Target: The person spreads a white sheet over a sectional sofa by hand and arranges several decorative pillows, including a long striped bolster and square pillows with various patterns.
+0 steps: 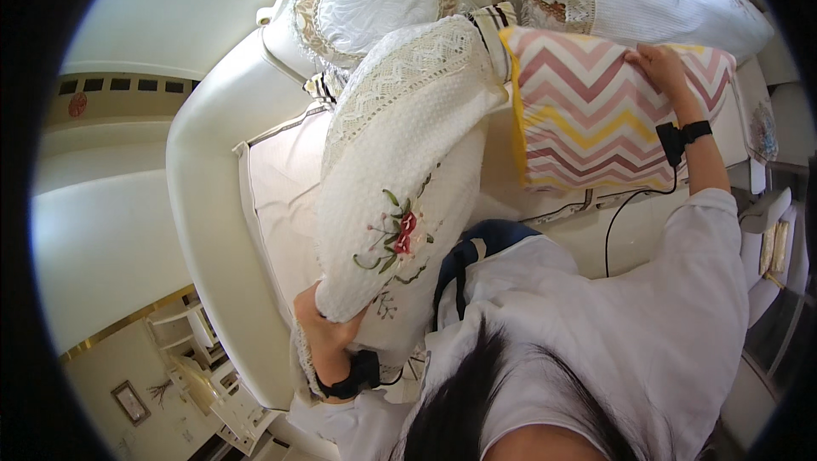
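A white textured sofa cover [408, 146] with a lace band and embroidered red flowers is spread in front of me, draped over the sofa seat. My left hand [328, 325] grips its near left edge; the fingers are partly hidden under the fabric. To the right, a cushion [587, 116] with pink, white and yellow zigzags lies on the seat. My right hand [662, 74] is closed on the upper part of this cushion, fingers bent against its fabric. Each wrist wears a black band, and a cable hangs from the right one.
The cream sofa's armrest [208, 206] curves along the left. A round lace-edged cushion [374, 5] leans on the backrest, and another white embroidered cover [655, 1] drapes it at the far right. White chairs [225, 384] stand beyond at lower left.
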`<state>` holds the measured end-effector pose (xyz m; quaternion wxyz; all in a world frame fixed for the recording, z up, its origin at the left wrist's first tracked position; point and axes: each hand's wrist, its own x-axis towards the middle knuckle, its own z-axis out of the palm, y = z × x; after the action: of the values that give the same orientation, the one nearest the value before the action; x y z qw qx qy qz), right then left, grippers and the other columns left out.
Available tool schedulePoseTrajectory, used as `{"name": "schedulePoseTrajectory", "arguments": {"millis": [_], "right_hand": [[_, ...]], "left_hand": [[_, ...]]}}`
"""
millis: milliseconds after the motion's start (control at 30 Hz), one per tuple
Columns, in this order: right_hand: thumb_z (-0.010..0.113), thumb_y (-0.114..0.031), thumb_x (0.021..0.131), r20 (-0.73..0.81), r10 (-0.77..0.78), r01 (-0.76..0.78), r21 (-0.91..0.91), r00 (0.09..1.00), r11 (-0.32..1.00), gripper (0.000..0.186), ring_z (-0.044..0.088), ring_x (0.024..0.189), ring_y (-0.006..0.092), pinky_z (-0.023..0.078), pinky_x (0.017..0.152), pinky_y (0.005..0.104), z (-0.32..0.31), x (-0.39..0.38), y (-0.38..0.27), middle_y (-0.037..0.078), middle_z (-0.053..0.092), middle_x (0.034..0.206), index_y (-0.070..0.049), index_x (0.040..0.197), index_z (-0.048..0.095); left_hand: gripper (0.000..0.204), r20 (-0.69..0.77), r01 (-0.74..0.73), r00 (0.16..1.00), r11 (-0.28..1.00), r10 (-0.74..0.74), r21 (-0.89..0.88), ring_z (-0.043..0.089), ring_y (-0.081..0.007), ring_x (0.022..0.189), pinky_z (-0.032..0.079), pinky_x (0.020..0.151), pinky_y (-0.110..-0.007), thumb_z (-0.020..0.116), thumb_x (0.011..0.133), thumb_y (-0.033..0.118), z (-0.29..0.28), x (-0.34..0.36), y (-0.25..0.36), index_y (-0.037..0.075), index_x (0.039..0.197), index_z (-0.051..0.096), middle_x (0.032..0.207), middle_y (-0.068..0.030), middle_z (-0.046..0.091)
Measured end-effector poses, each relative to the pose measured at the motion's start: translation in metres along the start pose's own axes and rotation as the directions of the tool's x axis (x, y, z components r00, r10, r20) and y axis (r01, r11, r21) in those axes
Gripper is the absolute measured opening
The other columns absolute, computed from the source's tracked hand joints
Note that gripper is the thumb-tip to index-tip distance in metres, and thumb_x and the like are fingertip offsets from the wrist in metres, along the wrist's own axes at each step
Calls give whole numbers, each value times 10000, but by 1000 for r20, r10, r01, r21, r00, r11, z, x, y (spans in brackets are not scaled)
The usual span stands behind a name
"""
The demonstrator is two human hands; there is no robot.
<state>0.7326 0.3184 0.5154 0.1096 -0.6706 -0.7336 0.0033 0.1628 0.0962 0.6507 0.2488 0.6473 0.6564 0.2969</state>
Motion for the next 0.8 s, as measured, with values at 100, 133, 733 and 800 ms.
{"name": "schedulePoseTrajectory", "arguments": {"millis": [100, 133, 733, 800], "right_hand": [[521, -539, 817, 96, 24, -16, -80, 995, 997, 487, 583, 669, 369, 440, 593, 455, 62, -25, 16, 178, 587, 665, -72, 709, 603], [511, -540, 822, 118, 49, -32, -142, 992, 989, 490, 587, 675, 366, 441, 603, 460, 74, -33, 30, 182, 591, 674, -72, 722, 614], [534, -361, 858, 198, 59, -58, -10, 978, 998, 371, 553, 650, 351, 432, 600, 392, 72, -9, 74, 199, 590, 708, -12, 751, 607], [514, -369, 872, 181, 177, -166, -77, 967, 983, 364, 583, 672, 322, 448, 617, 378, 138, -12, 77, 181, 623, 750, -28, 821, 630]], "left_hand": [[416, 51, 123, 991, 991, -125, 48, 626, -182, 739, 483, 671, -307, 807, 552, 126, -18, -13, -10, -42, 880, 613, 807, -115, 660], [416, 50, 132, 990, 990, -134, 50, 626, -182, 739, 483, 671, -307, 807, 552, 126, -25, -13, -11, -42, 880, 613, 807, -115, 660], [256, 331, -256, 905, 964, 265, -74, 432, -235, 426, 276, 412, -320, 656, 436, 148, -33, -6, 49, 26, 559, 468, 521, -66, 462], [261, 387, -265, 881, 961, 273, -76, 428, -238, 427, 275, 411, -320, 654, 428, 145, -28, 3, 51, 27, 560, 462, 522, -63, 456]]}}
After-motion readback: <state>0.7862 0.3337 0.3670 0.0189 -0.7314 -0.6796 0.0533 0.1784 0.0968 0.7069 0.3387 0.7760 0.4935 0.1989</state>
